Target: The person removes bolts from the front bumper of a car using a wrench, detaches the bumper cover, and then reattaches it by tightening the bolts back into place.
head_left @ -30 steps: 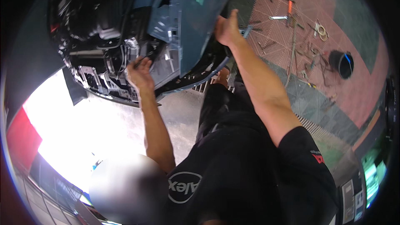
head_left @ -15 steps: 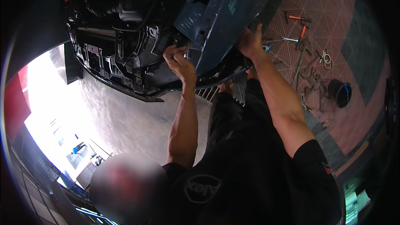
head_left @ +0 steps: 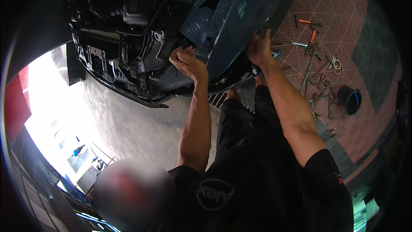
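Note:
My left hand [head_left: 188,63] is raised at the inner edge of a blue car fender [head_left: 234,21], over the open engine bay. Its fingers are curled together, and whatever lies between them is hidden. On the fender's outer side, my right hand [head_left: 259,50] lies against the panel near its lower end. The thumb there is stretched away from the other fingers, which are partly hidden. Below the fender runs a black bumper edge [head_left: 201,89]. A ribbed black intake hose [head_left: 101,8] and dark brackets [head_left: 96,58] sit inside the engine bay.
On the red grid floor right of the car lie an orange-handled hammer [head_left: 305,22], a wrench [head_left: 299,44], tape rolls [head_left: 337,65] and several loose tools. A black bucket [head_left: 349,100] stands close by. My foot [head_left: 233,94] is just under the bumper. A distant person [head_left: 78,150] is at the lower left.
My left hand has shifted slightly right and its fingers are curled tighter; a shiny metal piece beside them no longer shows. My right hand stays against the fender. The view has tilted a little.

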`<act>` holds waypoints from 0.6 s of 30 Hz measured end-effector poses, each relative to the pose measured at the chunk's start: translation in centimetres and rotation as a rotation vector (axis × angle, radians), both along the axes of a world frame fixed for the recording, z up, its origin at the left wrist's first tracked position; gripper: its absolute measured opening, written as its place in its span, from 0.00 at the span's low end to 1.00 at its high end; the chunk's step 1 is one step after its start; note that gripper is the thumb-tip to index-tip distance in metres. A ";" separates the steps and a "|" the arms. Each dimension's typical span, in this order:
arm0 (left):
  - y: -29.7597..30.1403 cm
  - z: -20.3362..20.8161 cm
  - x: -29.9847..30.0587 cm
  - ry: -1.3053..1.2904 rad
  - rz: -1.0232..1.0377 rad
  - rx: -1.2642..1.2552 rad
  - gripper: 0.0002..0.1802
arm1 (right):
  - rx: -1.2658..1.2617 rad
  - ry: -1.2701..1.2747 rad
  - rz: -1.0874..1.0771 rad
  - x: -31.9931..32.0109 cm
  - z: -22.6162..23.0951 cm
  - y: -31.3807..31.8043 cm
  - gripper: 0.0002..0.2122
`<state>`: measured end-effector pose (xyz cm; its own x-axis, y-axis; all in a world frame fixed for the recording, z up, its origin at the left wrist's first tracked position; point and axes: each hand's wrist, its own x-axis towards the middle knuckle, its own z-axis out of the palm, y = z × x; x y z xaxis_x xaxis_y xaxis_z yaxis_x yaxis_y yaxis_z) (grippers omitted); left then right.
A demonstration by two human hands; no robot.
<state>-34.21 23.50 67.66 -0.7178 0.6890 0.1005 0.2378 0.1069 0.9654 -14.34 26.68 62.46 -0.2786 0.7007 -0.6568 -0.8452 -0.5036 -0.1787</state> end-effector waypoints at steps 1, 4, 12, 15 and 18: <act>0.4 -0.1 0.1 -0.057 0.042 0.005 0.16 | -0.001 0.004 0.001 0.1 -0.1 0.2 0.53; -0.2 -0.9 1.3 0.135 -0.007 0.018 0.15 | 0.029 0.005 0.002 0.0 -0.3 0.1 0.52; 6.8 2.3 -11.4 -0.356 -0.089 -0.381 0.09 | 0.012 0.053 0.004 -0.2 0.3 -0.1 0.53; 8.8 4.5 -12.4 -0.417 -0.043 -0.572 0.10 | 0.039 0.075 0.003 0.1 -0.5 -0.1 0.52; 4.5 5.2 -10.6 -0.316 0.037 -0.272 0.13 | 0.036 0.043 -0.001 0.5 -0.7 0.1 0.52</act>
